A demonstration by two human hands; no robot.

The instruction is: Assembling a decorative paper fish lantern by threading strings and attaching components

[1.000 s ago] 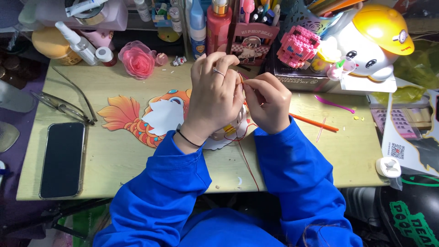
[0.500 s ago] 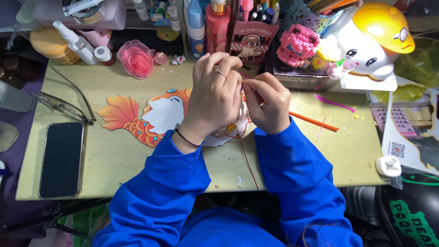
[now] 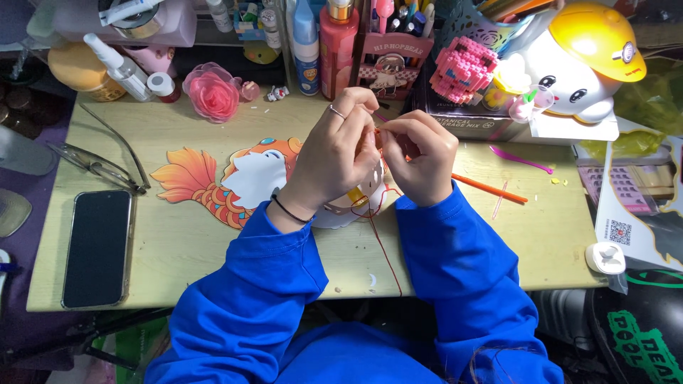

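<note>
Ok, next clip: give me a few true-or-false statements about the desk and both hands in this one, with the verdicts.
1. The left hand and the right hand meet over the fish-shaped paper cutout. True.
2. A red thread hangs from the hands toward the desk edge. True.
3. The phone lies to the right of the hands. False: it lies at the left end of the desk.
4. A pair of glasses rests beside the phone. True.
5. The orange stick is held in the right hand's fingers. False: it lies on the desk, right of that hand.
6. The pink flower sits on the phone. False: it sits at the back of the desk.
</note>
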